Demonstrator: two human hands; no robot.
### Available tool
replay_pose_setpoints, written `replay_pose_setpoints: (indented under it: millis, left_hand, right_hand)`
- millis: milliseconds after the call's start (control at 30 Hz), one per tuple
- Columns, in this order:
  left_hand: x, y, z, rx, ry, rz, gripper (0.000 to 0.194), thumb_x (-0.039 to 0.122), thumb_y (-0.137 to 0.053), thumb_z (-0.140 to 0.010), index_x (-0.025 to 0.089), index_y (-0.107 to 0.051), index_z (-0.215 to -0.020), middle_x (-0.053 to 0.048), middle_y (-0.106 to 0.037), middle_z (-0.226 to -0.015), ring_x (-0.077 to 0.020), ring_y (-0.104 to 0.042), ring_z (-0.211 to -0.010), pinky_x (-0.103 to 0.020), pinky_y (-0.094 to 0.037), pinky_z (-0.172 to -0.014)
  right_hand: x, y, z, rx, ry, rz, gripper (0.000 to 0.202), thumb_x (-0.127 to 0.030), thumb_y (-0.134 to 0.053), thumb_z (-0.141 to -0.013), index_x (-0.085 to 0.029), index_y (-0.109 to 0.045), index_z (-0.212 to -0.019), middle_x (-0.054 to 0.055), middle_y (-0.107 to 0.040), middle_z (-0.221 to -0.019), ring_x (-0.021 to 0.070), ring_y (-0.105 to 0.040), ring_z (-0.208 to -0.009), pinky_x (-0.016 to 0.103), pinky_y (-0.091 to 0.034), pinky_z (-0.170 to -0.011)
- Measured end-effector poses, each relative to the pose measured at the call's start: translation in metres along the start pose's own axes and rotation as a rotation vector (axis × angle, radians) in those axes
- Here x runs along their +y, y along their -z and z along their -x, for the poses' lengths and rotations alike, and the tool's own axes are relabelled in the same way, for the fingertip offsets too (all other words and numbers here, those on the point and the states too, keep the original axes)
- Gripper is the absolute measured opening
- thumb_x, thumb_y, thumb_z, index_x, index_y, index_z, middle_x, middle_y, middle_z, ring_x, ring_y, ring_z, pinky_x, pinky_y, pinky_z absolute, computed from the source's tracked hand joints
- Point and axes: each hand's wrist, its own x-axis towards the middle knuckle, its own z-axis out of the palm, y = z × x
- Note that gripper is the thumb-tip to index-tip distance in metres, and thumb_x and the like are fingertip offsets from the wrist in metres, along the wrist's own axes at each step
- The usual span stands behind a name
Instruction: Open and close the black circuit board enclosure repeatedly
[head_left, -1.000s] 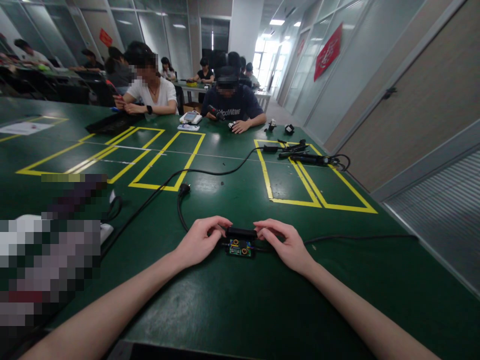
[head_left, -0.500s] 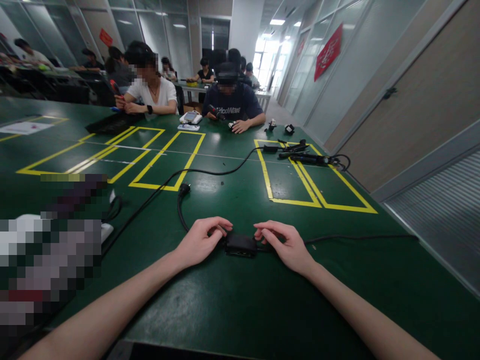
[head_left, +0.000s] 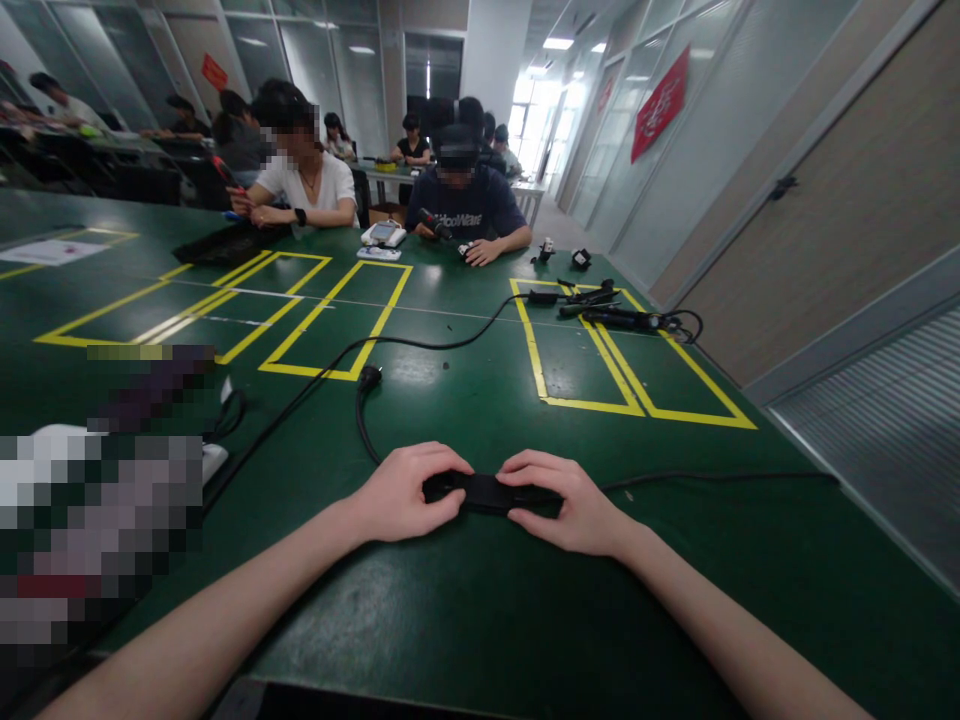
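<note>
A black power adapter [head_left: 489, 493], a flat rectangular block, lies on the green table between my hands. My left hand [head_left: 412, 490] grips its left end, fingers at the far edge and thumb at the near edge. At the right end, my right hand [head_left: 566, 500] holds it the same way. A black cord with a plug [head_left: 369, 378] curves away beyond my left hand. Another thin cable [head_left: 720, 477] runs from behind my right hand toward the table's right edge.
Yellow tape rectangles [head_left: 592, 406] mark the green table [head_left: 450, 620]. Black tools with cables [head_left: 615, 315] lie at the far right. A long black cable [head_left: 420, 345] crosses the middle. Blurred-out items [head_left: 112, 520] are at the left. Two people sit opposite, one handling a small part.
Both hands have closed from hovering beside the adapter to gripping its two ends. The adapter now looks flatter, its near side less visible.
</note>
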Motion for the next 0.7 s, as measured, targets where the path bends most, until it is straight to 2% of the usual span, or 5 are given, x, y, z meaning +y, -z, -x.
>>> replay_pose_setpoints:
  millis: [67, 167, 400, 600, 700]
  left_hand:
    - [-0.002, 0.0, 0.001, -0.054, -0.06, -0.072, 0.03, 0.027, -0.076, -0.081, 0.019, -0.071, -0.11, -0.006, -0.076, -0.106, -0.0234, -0.07, -0.098, -0.034, -0.055, -0.086]
    - [-0.006, -0.001, 0.001, -0.091, -0.076, -0.143, 0.04, 0.026, -0.086, -0.073, 0.02, -0.068, -0.109, -0.005, -0.075, -0.104, -0.0248, -0.068, -0.098, -0.034, -0.054, -0.085]
    - [-0.003, -0.004, -0.002, -0.085, -0.047, -0.193, 0.027, 0.021, -0.077, -0.08, 0.02, -0.064, -0.104, -0.005, -0.072, -0.1, -0.0236, -0.067, -0.095, -0.033, -0.051, -0.081]
    - [0.0, -0.009, -0.003, -0.084, -0.041, -0.287, 0.03, 0.028, -0.078, -0.079, 0.02, -0.062, -0.103, -0.005, -0.071, -0.099, -0.0239, -0.066, -0.092, -0.033, -0.05, -0.079]
    - [-0.002, -0.01, -0.004, -0.088, -0.051, -0.334, 0.025, 0.025, -0.076, -0.08, 0.02, -0.062, -0.1, -0.003, -0.071, -0.092, -0.0231, -0.066, -0.088, -0.033, -0.048, -0.077]
  right_hand:
    - [0.001, -0.001, 0.0, -0.036, 0.01, 0.023, 0.027, -0.018, -0.075, -0.087, -0.021, -0.068, -0.112, 0.012, -0.074, -0.111, 0.023, -0.073, -0.099, 0.035, -0.059, -0.085]
    - [0.003, -0.003, 0.0, -0.052, 0.03, 0.061, 0.029, -0.016, -0.077, -0.083, -0.022, -0.063, -0.109, 0.012, -0.073, -0.11, 0.0237, -0.071, -0.099, 0.035, -0.058, -0.084]
    - [0.002, -0.008, -0.002, -0.085, -0.01, 0.179, 0.042, -0.018, -0.082, -0.077, -0.021, -0.06, -0.113, 0.01, -0.072, -0.108, 0.0256, -0.068, -0.097, 0.038, -0.053, -0.084]
    - [0.0, -0.015, -0.004, -0.055, 0.005, 0.296, 0.033, -0.021, -0.07, -0.08, -0.018, -0.062, -0.111, 0.01, -0.073, -0.098, 0.0241, -0.065, -0.083, 0.036, -0.047, -0.074]
    - [-0.003, -0.015, -0.005, -0.061, 0.045, 0.305, 0.031, -0.023, -0.065, -0.083, -0.016, -0.062, -0.112, 0.011, -0.073, -0.095, 0.0241, -0.065, -0.08, 0.036, -0.047, -0.072]
